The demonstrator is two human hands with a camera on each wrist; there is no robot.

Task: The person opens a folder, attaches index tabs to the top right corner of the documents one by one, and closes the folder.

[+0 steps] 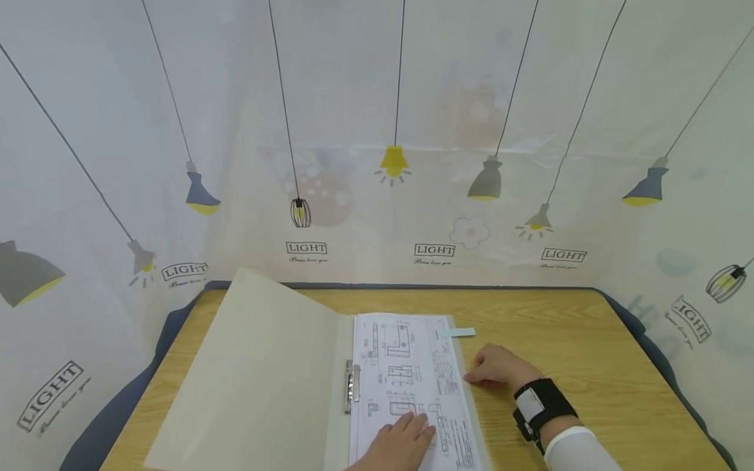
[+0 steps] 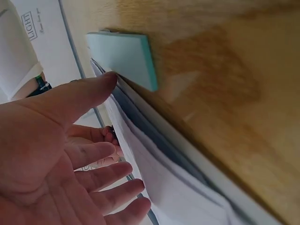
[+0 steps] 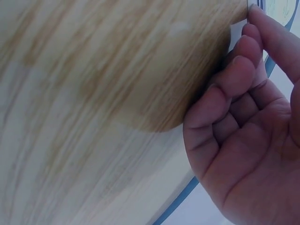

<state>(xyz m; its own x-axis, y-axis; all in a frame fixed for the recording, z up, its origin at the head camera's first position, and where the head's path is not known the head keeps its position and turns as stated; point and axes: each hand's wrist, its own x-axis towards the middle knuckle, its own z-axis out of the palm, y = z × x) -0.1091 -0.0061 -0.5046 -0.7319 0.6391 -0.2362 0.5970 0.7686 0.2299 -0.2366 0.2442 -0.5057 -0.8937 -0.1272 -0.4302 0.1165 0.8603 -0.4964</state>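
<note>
An open cream folder (image 1: 265,373) lies on the wooden table, its cover turned to the left. Inside is a stack of printed technical drawings (image 1: 432,409), beneath a metal clip (image 1: 351,387) at the spine. My left hand (image 1: 400,441) rests with extended fingers on the lower part of the top sheet. In the left wrist view its palm shows beside layered paper edges (image 2: 159,173). At the folder's right edge, my right hand (image 1: 495,366) has its fingers curled, with thumb and index tip pinching the edge. The right wrist view shows the thumb meeting that thin edge at the upper right.
A pale teal sticky note pad (image 2: 124,56) lies close by the folder; from above, its strip juts past the folder's upper right edge. The wooden table (image 1: 589,366) extends to the right. Light curtains (image 1: 353,98) printed with lamps surround it on three sides.
</note>
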